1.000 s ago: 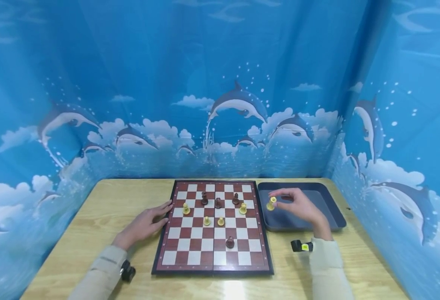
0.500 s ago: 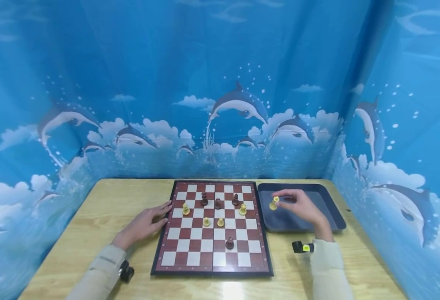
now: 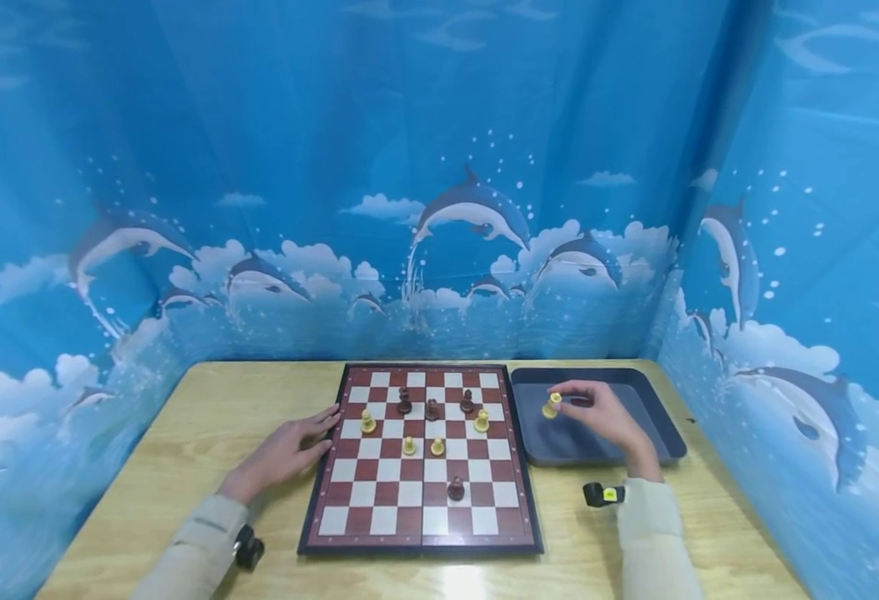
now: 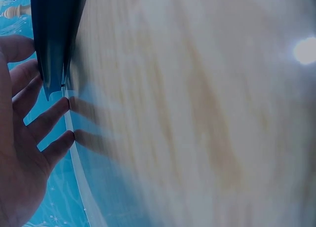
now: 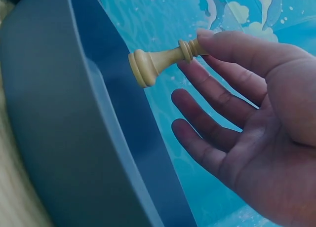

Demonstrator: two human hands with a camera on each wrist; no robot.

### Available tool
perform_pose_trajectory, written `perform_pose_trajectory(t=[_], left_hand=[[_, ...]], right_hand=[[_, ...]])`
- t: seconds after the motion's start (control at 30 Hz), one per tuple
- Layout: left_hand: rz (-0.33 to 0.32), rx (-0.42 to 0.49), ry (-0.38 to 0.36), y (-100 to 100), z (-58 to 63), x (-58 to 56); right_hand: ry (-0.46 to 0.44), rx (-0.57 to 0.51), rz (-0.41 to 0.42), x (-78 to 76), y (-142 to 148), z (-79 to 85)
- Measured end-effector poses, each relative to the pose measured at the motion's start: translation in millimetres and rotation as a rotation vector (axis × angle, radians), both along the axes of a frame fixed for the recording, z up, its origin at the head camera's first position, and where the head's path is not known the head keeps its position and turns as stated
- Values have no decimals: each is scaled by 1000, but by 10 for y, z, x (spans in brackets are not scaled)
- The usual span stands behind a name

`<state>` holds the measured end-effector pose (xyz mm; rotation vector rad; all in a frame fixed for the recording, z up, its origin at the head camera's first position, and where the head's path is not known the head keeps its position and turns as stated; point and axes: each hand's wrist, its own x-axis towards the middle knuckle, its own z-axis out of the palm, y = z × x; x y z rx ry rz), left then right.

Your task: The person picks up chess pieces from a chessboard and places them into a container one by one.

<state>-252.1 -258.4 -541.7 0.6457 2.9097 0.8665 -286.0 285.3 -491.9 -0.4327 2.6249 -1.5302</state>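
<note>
I pinch a light chess piece (image 5: 160,62) by its narrow top end, between the thumb and fingertips of my right hand (image 3: 606,415). The piece is tilted, its wide base pointing down and toward the board side, and I hold it over the left part of the dark tray (image 3: 551,448). My other right fingers are spread apart from one another and bend a little, clear of the piece. My left hand (image 3: 280,454) lies at the left edge of the chessboard (image 3: 409,518), its fingers reaching forward and spread, the foremost ones against the dark border and pinching nothing. On the board stand four light pieces (image 3: 481,422) and four dark pieces (image 3: 456,489), most of them around the middle and far rows, with one dark piece nearer to me. The tray sits just beside the board's right side, both on the wooden table (image 3: 252,392). My pale sleeves (image 3: 656,533) reach in from the near edge, and a blue curtain (image 3: 319,167) printed with dolphins and clouds hangs behind the table and along both sides
</note>
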Motion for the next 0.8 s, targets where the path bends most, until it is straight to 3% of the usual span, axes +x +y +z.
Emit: perform_pose_trajectory(t=[0.5,0.8], left_hand=[[-1,-4,-10,12,21,-21],[-17,-12,11,-4,42,23]], right_hand=[[15,57,-69,-55,81,-79],[30,84,-107,-27,166,-138]])
